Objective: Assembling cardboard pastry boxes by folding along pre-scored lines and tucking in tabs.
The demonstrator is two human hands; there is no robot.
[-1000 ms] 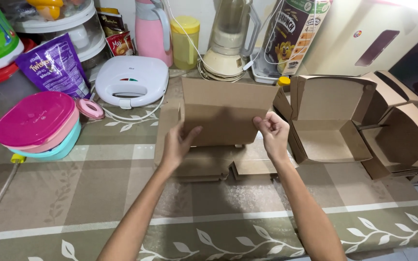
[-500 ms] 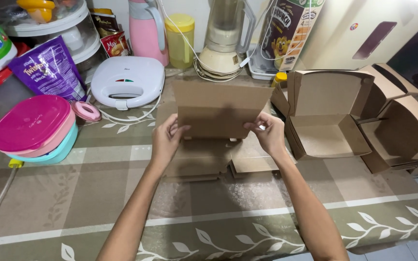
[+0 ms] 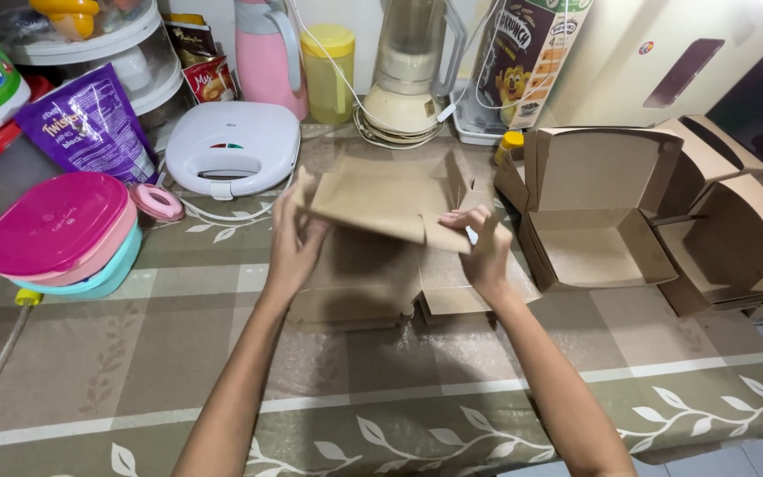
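Here, both hands hold 1 unfolded brown cardboard box blank (image 3: 381, 201) lifted above the table, tilted so its inner face looks up. The left hand (image 3: 291, 243) grips the blank's left edge, fingers curled up around the side flap and pinching it. The right hand (image 3: 480, 247) pinches the blank's lower right corner, thumb on top and fingers beneath, so the cardboard bends a little there.

Directly below the grip, a stack of flat cardboard blanks (image 3: 359, 296) lies on the olive tablecloth (image 3: 381, 389) with its pale leaf pattern. Just right of the right hand stands a folded cardboard box (image 3: 589, 216) with its lid raised upright. Farther right of that, more folded boxes (image 3: 735, 238) sit nested against each other near the table's edge.

Beyond the held blank, away from the person, a beige blender (image 3: 408, 71) stands with a yellow jar (image 3: 328, 71) and a pink jug (image 3: 268, 53) to its left, and a cereal box (image 3: 523, 62) to its right. Up and left of the left hand sits a white sandwich maker (image 3: 231, 146), its cord trailing toward the grip. A roll of pink tape (image 3: 158, 201) lies just beside it. Well left of the grip, a pink-lidded container (image 3: 59, 231) rests on a teal one, with a purple snack bag (image 3: 90, 124) behind them.
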